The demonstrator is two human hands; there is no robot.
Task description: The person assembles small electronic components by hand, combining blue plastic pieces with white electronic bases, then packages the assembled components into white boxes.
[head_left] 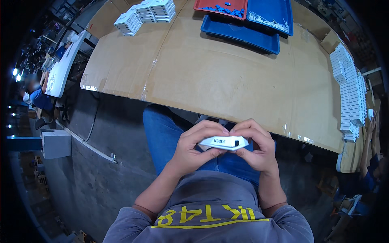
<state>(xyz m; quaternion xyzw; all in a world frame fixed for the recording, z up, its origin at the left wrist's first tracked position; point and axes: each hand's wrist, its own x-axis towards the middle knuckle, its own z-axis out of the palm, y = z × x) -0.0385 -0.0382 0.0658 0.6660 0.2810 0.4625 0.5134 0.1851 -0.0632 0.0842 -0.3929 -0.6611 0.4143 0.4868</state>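
Observation:
Between both hands, above my lap and just off the table's near edge, I hold a flat white plastic casing [224, 142]. Its narrow side faces up, with dark printing and a small black rectangular piece near the right end. My left hand [199, 142] grips the left end, thumb below and fingers over the top. My right hand [256, 143] closes on the right end in the same manner. The fingertips of the two hands nearly meet at the casing's far side. Its underside is hidden.
A cardboard-covered table [227, 77] spreads ahead. Stacks of white casings [146, 15] stand far left, more piles [349, 93] along the right edge. At the back lie a red tray [198, 5] with blue pieces, a blue tray [285, 12] with white sticks, and another blue tray [239, 36]. People sit at both sides.

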